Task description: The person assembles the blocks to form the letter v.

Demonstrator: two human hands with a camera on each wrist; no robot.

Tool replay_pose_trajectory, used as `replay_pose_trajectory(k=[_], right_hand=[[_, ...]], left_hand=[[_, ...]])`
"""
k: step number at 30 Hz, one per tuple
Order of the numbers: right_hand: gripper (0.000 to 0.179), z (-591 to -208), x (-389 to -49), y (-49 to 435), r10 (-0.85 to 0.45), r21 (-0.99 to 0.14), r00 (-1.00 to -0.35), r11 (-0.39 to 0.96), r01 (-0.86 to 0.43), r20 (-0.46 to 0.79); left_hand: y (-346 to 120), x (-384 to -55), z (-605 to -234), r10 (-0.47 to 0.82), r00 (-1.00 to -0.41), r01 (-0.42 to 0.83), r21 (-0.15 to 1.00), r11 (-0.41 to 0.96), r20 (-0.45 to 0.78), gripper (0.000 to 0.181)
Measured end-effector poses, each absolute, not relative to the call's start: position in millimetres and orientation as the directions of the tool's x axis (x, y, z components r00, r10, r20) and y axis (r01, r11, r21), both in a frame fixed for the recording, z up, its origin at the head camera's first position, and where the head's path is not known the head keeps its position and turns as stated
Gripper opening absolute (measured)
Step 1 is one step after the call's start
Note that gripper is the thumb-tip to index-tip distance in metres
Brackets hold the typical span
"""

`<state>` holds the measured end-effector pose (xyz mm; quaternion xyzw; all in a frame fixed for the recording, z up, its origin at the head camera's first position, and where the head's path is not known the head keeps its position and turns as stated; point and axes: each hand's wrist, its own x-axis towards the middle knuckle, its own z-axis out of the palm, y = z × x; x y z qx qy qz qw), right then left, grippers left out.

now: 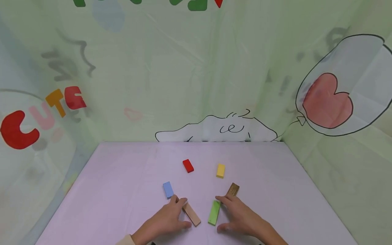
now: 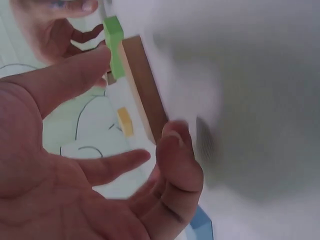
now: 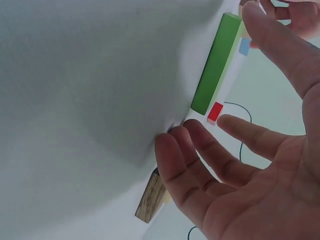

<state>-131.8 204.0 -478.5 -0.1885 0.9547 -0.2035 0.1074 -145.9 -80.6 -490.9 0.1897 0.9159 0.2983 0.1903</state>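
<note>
A tan wooden block (image 1: 192,215) lies slanted on the table beside my left hand (image 1: 169,216). The thumb and fingers of that hand are spread around the block's ends; whether a fingertip touches it, I cannot tell. To the right lies a light green block (image 1: 214,212), with my right hand (image 1: 242,214) beside it, thumb near one end and fingers near the other. In the right wrist view, a gap shows between these fingers and the green block (image 3: 217,65). Partly behind the right hand is a dark brown wood-grained block (image 1: 233,189). A blue block (image 1: 168,189) lies just beyond the left fingertips.
Farther back on the pale lilac table (image 1: 128,170) lie a red block (image 1: 188,165) and a yellow block (image 1: 221,170). Printed cloth walls (image 1: 183,75) rise at the table's back and sides.
</note>
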Motion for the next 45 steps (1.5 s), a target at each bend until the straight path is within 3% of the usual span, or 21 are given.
replay_pose_trajectory(k=[11, 32, 45], right_hand=[[0.089, -484.4, -135.9, 199.1, -0.380, -0.494, -0.916, 0.825, -0.273, -0.128], [0.089, -487.2, -134.3, 191.2, -0.361, -0.459, -0.921, 0.849, -0.261, -0.144], [0.089, -491.5, -134.8, 192.7, -0.350, -0.451, -0.925, 0.856, -0.252, -0.146]], left_hand=[[-68.9, -144.5, -498.4, 0.414, -0.874, 0.146, 0.675, 0.723, -0.254, 0.083], [-53.7, -141.0, -503.6, 0.351, -0.885, 0.115, 0.587, 0.802, -0.306, 0.092], [-54.3, -134.0, -509.4, 0.368, -0.902, 0.187, 0.562, 0.805, -0.228, 0.093]])
